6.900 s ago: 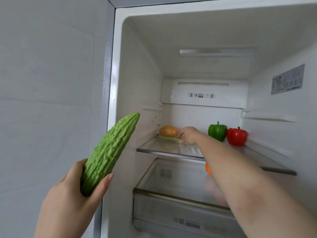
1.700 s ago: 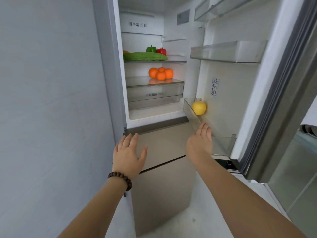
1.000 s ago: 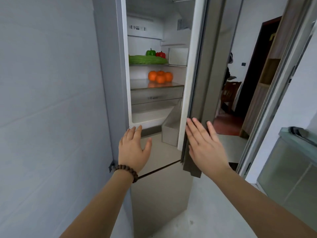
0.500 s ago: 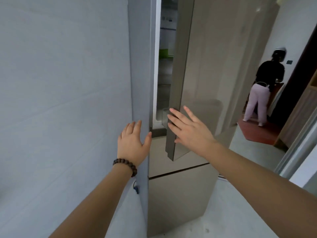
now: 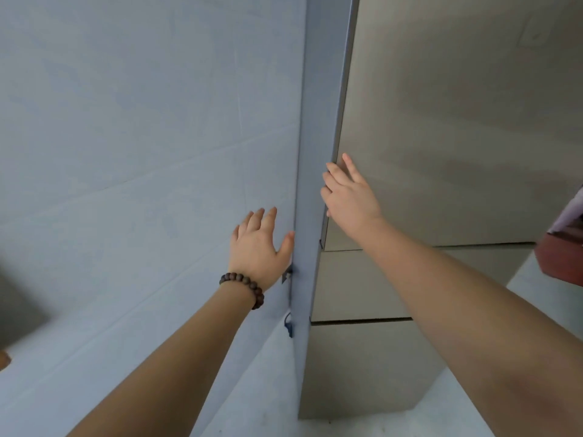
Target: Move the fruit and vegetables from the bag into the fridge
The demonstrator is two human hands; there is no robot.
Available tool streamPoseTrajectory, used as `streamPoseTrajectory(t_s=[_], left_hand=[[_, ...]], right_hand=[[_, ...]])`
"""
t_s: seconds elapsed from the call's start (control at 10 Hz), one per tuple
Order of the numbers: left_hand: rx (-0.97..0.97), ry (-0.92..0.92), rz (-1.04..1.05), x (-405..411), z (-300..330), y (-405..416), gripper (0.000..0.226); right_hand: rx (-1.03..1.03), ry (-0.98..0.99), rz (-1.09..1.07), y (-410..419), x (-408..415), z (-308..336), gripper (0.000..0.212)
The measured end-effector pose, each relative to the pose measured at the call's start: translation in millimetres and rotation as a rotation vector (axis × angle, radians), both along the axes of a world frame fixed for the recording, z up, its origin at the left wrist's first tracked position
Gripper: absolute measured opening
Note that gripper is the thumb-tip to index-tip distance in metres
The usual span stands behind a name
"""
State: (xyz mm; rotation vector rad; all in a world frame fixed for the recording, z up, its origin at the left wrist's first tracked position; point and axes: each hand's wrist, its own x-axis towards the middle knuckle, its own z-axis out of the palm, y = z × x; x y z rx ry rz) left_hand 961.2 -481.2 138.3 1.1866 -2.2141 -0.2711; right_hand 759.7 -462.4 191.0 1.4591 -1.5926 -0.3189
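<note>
At the left edge of the fridge door (image 5: pixel 441 137), the fingertips (image 5: pixel 335 170) of the right hand (image 5: pixel 350 197) lie straight and spread, pressed flat to the door's brushed face just beside the seam, holding nothing. Lower and further left, the left hand (image 5: pixel 257 247) is spread too, fingers relaxed and empty, its thumb reaching the corner where the pale tiled wall (image 5: pixel 126 121) meets the fridge's grey side panel (image 5: pixel 318 121); whether the palm touches the wall I cannot tell. One bracelet (image 5: pixel 244 287) of dark wooden beads circles the left wrist. Two bare forearms run out of the bottom of the view. The door stands closed, so the fruit and vegetables, and the whole inside of the fridge, are hidden behind it; the bag is nowhere in sight. Below the door I count two drawer fronts (image 5: pixel 362 285), parted by dark seams. A small dark fitting (image 5: pixel 287 274) sits against the side panel by the left wrist, too blurred to name. At the right edge a reddish shape (image 5: pixel 561 257) is cut off.
</note>
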Motion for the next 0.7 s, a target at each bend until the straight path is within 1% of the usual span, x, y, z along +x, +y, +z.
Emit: streamPoseTrajectory(t_s=[0.3,0.4,0.5,0.6,0.7], left_hand=[[0.022,-0.027,0.037,1.9,-8.7,-9.5,0.062],[0.026,-0.036,0.033,2.4,-11.4,-8.1,0.063],[0.017,-0.035,0.026,4.6,-14.3,-7.1,0.063],[0.009,-0.027,0.005,8.3,-15.8,2.5,0.063],[-0.013,-0.029,-0.004,9.9,-18.4,5.5,0.063]], right_hand=[[-0.047,0.044,0.027,-17.3,-8.8,-2.1,0.032],[0.016,-0.013,-0.013,-15.0,-5.0,1.7,0.037],[0.053,-0.272,-0.01,-12.9,7.6,2.1,0.054],[-0.084,-0.641,0.138,1.2,26.3,-6.3,0.064],[-0.244,-0.808,0.175,24.0,36.5,-23.1,0.061]])
